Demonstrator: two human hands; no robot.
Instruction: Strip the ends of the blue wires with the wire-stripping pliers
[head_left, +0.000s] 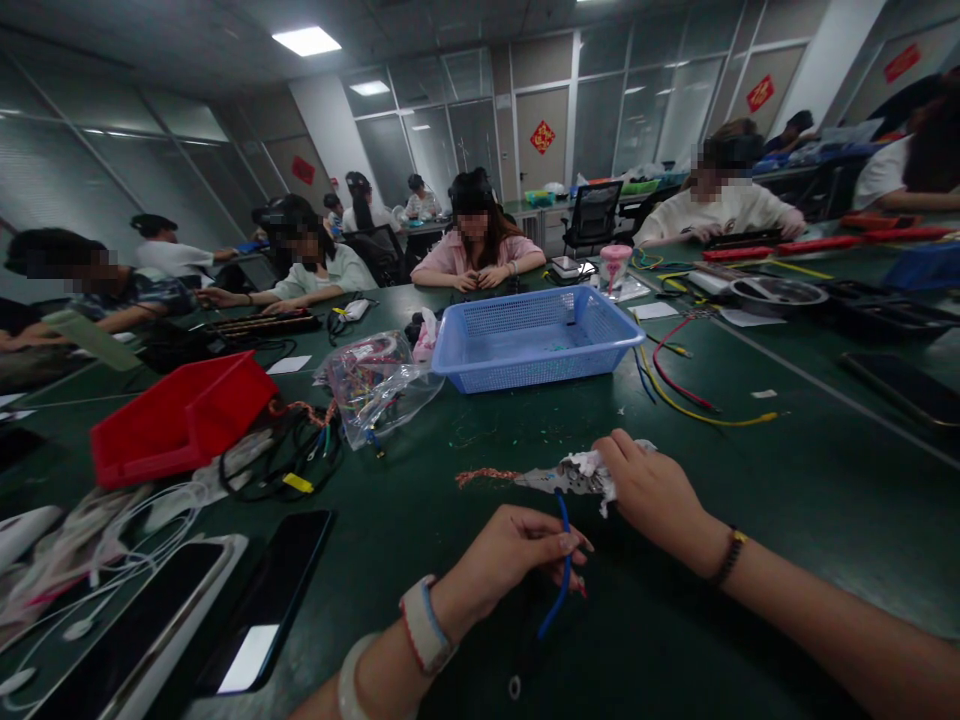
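Observation:
My left hand (529, 545) pinches a short blue wire (556, 600) between thumb and fingers; the wire stands roughly upright, and a dark end with a ring terminal (514, 687) shows below it. My right hand (651, 490) is closed around the handles of a pair of wire strippers (559, 479), which have white tissue-like wrapping (592, 466) about them. The metal jaws point left, and the wire's upper end is at their lower edge. Whether the jaws grip it I cannot tell. Just past the jaw tip lies a bundle of stripped copper strands (484, 478) on the green table (420, 580).
Ahead stands a blue perforated basket (536, 372). Left of it are a clear plastic bag of wires (375, 385), a red bin (187, 420), black cables and phones (274, 590). Loose coloured wires (705, 410) lie to the right. Several people sit across the table.

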